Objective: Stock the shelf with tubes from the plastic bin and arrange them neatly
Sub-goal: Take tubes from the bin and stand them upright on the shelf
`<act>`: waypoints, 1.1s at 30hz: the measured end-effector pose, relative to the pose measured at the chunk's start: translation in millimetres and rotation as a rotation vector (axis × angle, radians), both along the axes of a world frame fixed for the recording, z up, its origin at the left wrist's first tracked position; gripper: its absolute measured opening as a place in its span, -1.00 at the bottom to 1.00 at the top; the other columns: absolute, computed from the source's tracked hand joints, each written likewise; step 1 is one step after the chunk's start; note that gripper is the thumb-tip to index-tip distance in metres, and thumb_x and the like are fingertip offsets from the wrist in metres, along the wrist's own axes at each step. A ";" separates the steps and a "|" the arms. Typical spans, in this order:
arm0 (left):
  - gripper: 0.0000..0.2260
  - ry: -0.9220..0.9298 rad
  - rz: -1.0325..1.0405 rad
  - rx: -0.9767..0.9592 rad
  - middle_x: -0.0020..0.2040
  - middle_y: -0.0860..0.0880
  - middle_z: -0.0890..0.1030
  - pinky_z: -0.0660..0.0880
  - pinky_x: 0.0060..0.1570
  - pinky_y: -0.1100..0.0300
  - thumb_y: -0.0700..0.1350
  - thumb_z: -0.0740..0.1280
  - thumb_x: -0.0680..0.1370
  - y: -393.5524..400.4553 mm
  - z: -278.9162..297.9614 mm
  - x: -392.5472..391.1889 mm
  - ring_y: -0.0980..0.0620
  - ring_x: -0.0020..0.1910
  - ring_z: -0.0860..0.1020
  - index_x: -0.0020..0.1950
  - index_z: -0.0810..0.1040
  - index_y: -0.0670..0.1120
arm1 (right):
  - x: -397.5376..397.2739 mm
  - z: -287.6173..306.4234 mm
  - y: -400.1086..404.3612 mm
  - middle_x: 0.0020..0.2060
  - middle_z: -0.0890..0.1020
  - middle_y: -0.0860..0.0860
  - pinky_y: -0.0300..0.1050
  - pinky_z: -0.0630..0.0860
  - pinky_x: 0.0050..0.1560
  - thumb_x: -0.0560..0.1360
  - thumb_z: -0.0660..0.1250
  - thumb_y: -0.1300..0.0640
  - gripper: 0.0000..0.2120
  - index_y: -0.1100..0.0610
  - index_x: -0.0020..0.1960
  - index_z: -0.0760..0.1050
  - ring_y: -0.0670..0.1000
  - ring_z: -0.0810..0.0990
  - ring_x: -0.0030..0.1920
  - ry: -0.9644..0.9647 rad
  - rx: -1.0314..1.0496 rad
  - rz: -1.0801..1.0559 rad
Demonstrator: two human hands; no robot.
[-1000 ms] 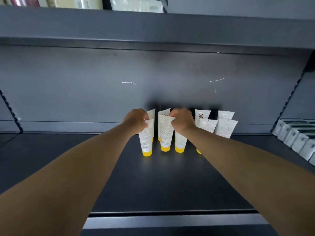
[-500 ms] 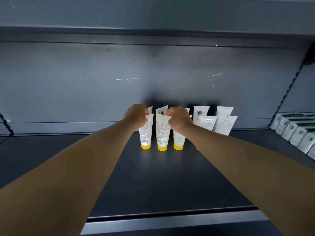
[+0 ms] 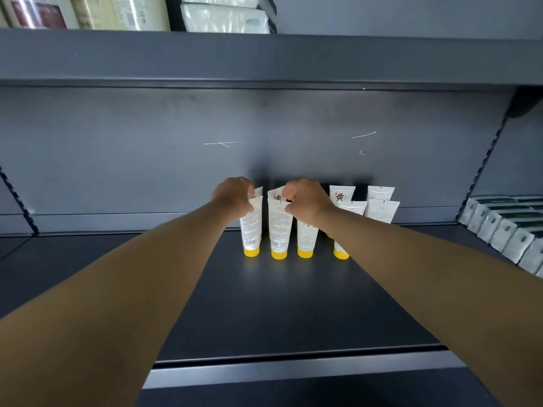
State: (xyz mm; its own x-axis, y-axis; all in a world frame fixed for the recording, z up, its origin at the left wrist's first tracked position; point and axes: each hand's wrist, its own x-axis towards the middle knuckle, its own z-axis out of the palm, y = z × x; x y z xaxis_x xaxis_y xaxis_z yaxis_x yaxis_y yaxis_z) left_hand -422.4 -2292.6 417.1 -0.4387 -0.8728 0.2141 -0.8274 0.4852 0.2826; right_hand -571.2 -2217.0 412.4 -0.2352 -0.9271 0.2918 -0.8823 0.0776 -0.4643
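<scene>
Several white tubes with yellow caps stand cap-down in two rows near the back of the dark shelf (image 3: 264, 312). My left hand (image 3: 233, 195) pinches the top edge of the leftmost front tube (image 3: 251, 227). My right hand (image 3: 305, 198) pinches the top of the second front tube (image 3: 279, 230) and covers the top of a third front tube (image 3: 305, 240). A fourth front tube (image 3: 340, 251) is partly hidden behind my right forearm. Two more tubes (image 3: 382, 210) stand at the right end. The plastic bin is out of view.
A row of white boxes (image 3: 505, 230) lines the shelf's right side. The upper shelf (image 3: 264, 54) carries packaged goods (image 3: 223, 16) close above. The grey back panel (image 3: 147, 157) stands right behind the tubes. The shelf's front lip (image 3: 293, 374) lies below my arms.
Both hands stay on the front tubes' tops. The second front tube now stands a little apart from the leftmost one. The view has tilted up, showing the upper shelf's goods again.
</scene>
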 end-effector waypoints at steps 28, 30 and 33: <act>-0.59 -0.262 -0.026 0.080 0.31 -0.02 0.43 0.44 0.20 0.04 -0.13 0.38 0.50 222.4 -52.9 50.3 -0.06 0.31 0.40 0.33 0.42 -0.04 | 7.3 -38.7 221.5 0.21 0.46 0.03 -0.01 0.46 0.15 0.45 0.37 0.19 -0.54 0.06 0.32 0.39 0.09 0.43 0.23 0.357 0.310 0.108; -0.59 -0.242 -0.061 0.110 0.32 -0.01 0.42 0.42 0.18 0.06 -0.14 0.37 0.50 255.8 -77.2 57.8 -0.05 0.32 0.39 0.33 0.42 -0.03 | 10.1 -57.0 257.8 0.21 0.44 0.04 0.02 0.46 0.16 0.45 0.35 0.21 -0.57 0.07 0.31 0.40 0.11 0.42 0.23 0.367 0.341 0.091; -0.58 -0.274 -0.126 0.153 0.31 -0.03 0.44 0.43 0.21 0.04 -0.15 0.37 0.50 306.8 -122.0 66.5 -0.07 0.32 0.38 0.35 0.42 -0.05 | 14.5 -92.9 310.1 0.17 0.46 0.06 0.05 0.47 0.15 0.45 0.36 0.20 -0.61 0.09 0.26 0.42 0.12 0.42 0.22 0.381 0.404 0.077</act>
